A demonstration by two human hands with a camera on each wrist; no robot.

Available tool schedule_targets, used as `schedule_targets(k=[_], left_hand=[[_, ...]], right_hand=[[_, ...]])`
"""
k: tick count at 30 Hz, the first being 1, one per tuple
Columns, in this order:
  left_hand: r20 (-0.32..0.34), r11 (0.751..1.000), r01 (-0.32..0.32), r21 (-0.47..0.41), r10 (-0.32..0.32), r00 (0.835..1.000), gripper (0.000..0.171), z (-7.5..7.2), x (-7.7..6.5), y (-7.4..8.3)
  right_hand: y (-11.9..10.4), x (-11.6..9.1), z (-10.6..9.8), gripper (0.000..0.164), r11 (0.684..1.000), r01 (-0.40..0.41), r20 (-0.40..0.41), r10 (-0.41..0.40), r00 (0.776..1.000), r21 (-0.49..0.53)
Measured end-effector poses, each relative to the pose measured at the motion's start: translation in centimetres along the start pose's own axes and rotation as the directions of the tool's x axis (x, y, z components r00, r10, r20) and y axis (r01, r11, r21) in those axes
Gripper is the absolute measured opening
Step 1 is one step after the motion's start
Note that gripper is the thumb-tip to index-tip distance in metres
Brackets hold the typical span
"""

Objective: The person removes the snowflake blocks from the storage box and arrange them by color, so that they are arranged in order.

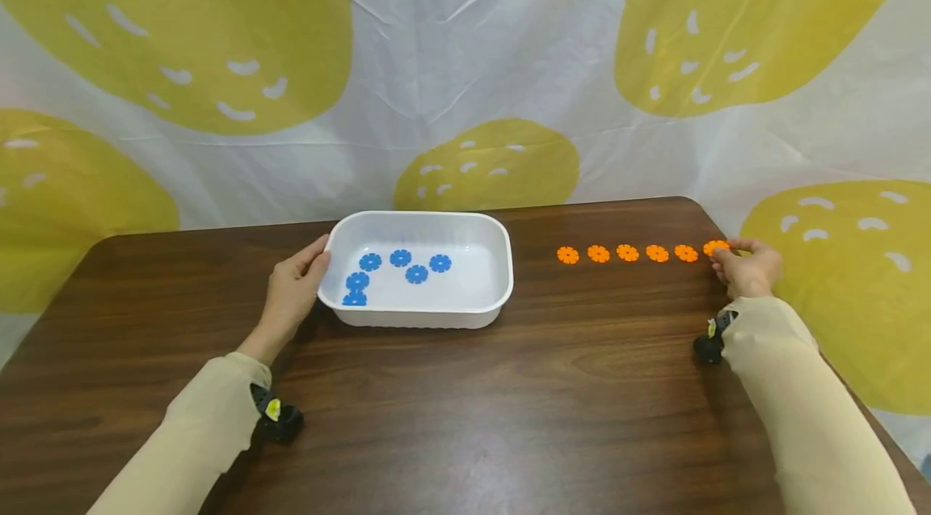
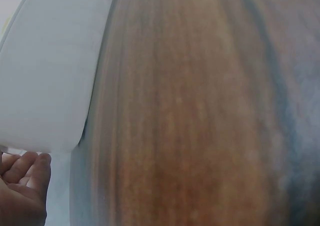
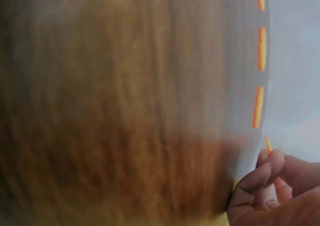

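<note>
My left hand (image 1: 292, 286) grips the left end of a white plastic tub (image 1: 476, 314), its thumb and fingertips at the rim. In the left wrist view, fingers (image 2: 31, 171) bend against the tub's end wall. Inside the tub lie several blue notched discs (image 1: 417, 274), most towards its left side. Over at the right, my right hand (image 1: 752, 271) pinches an orange notched disc (image 1: 716, 247) between thumb and fingertips. That disc is at the right end of a straight row of orange discs (image 1: 627, 253) lying flat on the table.
The brown wood-grain table (image 1: 509, 410) carries everything; its far right corner is just behind the right hand. A white cloth with yellow fruit prints (image 1: 483, 163) hangs directly behind the table and down its right side. Each wrist wears a small black camera (image 1: 709, 345).
</note>
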State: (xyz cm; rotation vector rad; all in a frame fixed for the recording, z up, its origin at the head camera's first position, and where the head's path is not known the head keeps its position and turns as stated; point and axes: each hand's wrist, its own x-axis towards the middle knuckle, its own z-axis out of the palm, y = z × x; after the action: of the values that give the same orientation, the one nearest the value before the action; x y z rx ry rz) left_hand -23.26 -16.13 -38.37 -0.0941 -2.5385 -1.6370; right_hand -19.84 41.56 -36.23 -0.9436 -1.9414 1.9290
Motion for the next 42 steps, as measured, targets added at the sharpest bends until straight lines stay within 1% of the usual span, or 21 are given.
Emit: schedule_targets(k=[10,14,19,24,28,31,33,37,42], left_hand=[[0.005,1.000,0.003,0.007,-0.003,1.000,0.043,0.0,-0.1,-0.1],[0.003,1.000,-0.003,0.012,0.003,1.000,0.043,0.1,0.0,-0.3],[0.003,1.000,0.002,0.009,-0.002,1.000,0.043,0.1,0.0,-0.3],[0.004,1.000,0.004,0.009,-0.004,1.000,0.043,0.1,0.0,-0.2],[0.000,1.000,-0.001,0.019,0.001,1.000,0.043,0.0,0.0,-0.3],[0.002,1.000,-0.005,0.017,0.005,1.000,0.044,0.0,0.0,-0.3],[0.001,1.000,-0.006,0.012,0.006,1.000,0.044,0.0,0.0,-0.3],[0.000,1.000,-0.008,0.009,0.008,1.000,0.044,0.0,0.0,-0.3],[0.003,1.000,0.000,0.000,0.000,1.000,0.043,0.0,0.0,-0.1]], right_hand=[[0.2,0.4,0.1,0.018,0.997,0.030,-0.034,-0.032,0.999,-0.077],[0.3,0.5,0.0,0.017,0.985,0.034,-0.040,-0.041,0.998,-0.172],[0.3,0.7,0.0,0.016,0.958,0.037,-0.050,-0.053,0.997,-0.283],[0.3,0.9,0.0,0.018,0.934,0.037,-0.056,-0.061,0.997,-0.356],[0.2,1.2,0.0,0.016,0.902,0.040,-0.051,-0.069,0.996,-0.430],[0.1,1.3,0.0,0.017,0.871,0.038,-0.051,-0.073,0.996,-0.490],[0.1,1.3,0.1,0.017,0.858,0.032,-0.060,-0.072,0.996,-0.513],[0.1,1.4,0.1,0.016,0.842,0.020,-0.074,-0.071,0.995,-0.539],[0.1,1.5,0.0,0.019,0.817,0.020,-0.077,-0.079,0.994,-0.577]])
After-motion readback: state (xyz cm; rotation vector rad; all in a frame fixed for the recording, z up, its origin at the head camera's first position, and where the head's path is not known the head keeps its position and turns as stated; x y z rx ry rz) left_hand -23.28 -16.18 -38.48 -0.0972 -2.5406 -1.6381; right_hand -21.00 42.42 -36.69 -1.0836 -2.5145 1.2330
